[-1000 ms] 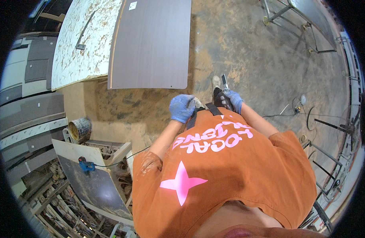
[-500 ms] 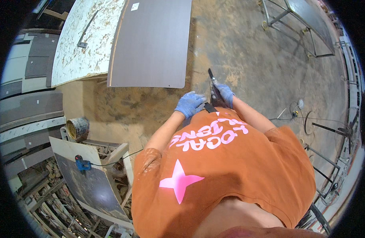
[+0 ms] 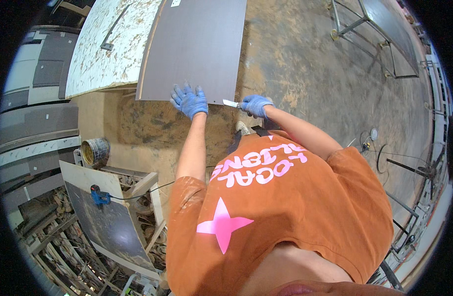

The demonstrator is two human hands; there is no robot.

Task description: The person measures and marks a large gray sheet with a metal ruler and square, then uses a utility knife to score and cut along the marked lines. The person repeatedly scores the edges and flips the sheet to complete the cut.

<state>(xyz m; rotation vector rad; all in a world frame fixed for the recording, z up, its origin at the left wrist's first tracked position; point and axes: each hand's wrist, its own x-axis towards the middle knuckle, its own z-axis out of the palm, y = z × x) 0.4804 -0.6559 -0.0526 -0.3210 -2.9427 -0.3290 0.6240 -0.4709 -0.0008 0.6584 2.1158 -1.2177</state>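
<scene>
A large dark grey panel (image 3: 197,47) lies in front of me, its near edge toward my body. My left hand (image 3: 191,102), in a blue work glove, rests on the panel near that edge with its fingers spread. My right hand (image 3: 256,105), gloved alike, is closed around the handle of a knife (image 3: 230,103). The pale blade points left and reaches the panel's near right corner; whether it touches the edge I cannot tell. My right fingers partly hide the handle.
A white, brown-smeared board (image 3: 108,54) extends left of the panel, with a thin dark bar tool (image 3: 107,46) on it. At lower left, a blue power tool (image 3: 100,195) sits on a sheet beside a bucket (image 3: 95,152). A wheeled metal frame (image 3: 359,22) stands far right.
My left hand has moved forward and left onto the panel, its fingers spreading. My right hand has shifted left, swinging the knife from pointing forward to pointing left at the panel's corner.
</scene>
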